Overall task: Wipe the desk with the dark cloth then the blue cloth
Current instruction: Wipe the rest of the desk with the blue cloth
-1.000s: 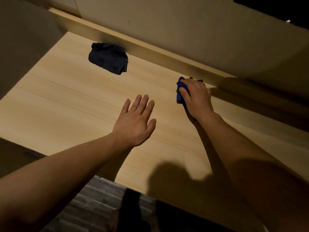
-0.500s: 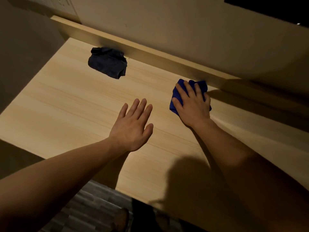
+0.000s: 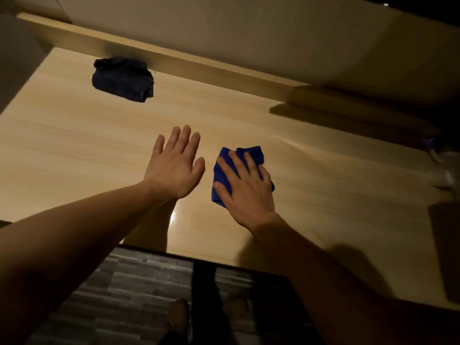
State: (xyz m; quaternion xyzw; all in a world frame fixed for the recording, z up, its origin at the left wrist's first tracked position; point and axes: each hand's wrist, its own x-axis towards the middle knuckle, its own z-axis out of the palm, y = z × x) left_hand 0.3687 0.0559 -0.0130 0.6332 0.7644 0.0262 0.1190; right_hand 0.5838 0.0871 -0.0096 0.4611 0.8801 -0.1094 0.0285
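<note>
The light wooden desk (image 3: 74, 150) fills the view. A crumpled dark cloth (image 3: 123, 80) lies at its far left, close to the raised back ledge. My right hand (image 3: 245, 188) presses flat on the blue cloth (image 3: 251, 153) near the middle of the desk, fingers spread over it; the cloth shows past my fingertips and along my thumb side. My left hand (image 3: 175, 164) rests just left of it, palm down, fingers apart, holding nothing.
A raised wooden ledge (image 3: 224, 70) and a pale wall run along the back. A blurred whitish object (image 3: 445, 168) sits at the desk's right edge in shadow. Below the near edge are grey floor planks (image 3: 119, 295) and my feet.
My right hand has slid the blue cloth from the back ledge toward me, to the middle of the desk beside my left hand. The left hand and dark cloth stayed put.
</note>
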